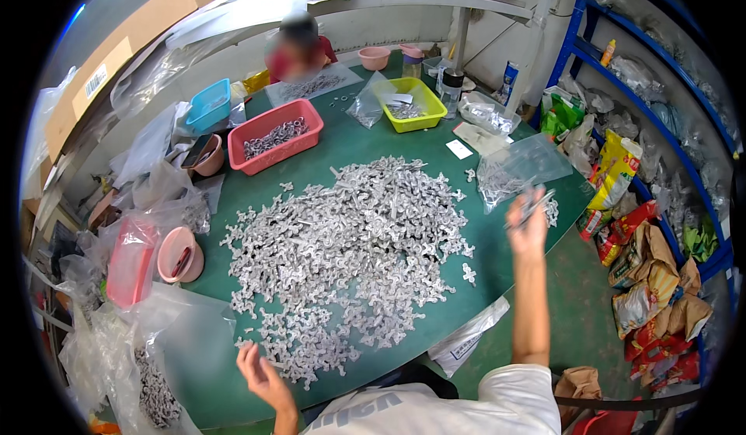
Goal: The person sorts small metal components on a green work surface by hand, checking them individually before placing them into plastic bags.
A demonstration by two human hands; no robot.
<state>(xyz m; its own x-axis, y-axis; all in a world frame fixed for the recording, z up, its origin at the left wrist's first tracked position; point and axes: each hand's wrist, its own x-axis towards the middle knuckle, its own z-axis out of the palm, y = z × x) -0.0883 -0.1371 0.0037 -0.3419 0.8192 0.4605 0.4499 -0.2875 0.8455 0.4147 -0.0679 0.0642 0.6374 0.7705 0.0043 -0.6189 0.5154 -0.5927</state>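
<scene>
A wide heap of small grey metal parts (357, 233), cross-like in outline, covers the middle of the green table. At its near left edge is my left hand (266, 377), fingers spread and holding nothing. My right hand (529, 229) is raised at the right side of the table, closed around several of the grey metal pieces (528, 204). Just beyond it lies a clear plastic bag (505, 175) with grey parts inside. A few loose parts (551, 211) lie beside that hand.
A pink basket (280, 146) and a yellow-green basket (413, 102) hold metal parts. A pink bucket (180, 255) and plastic bags (167, 334) crowd the left. Blue shelving (649, 97) stands right. Another person (299, 54) sits across the table.
</scene>
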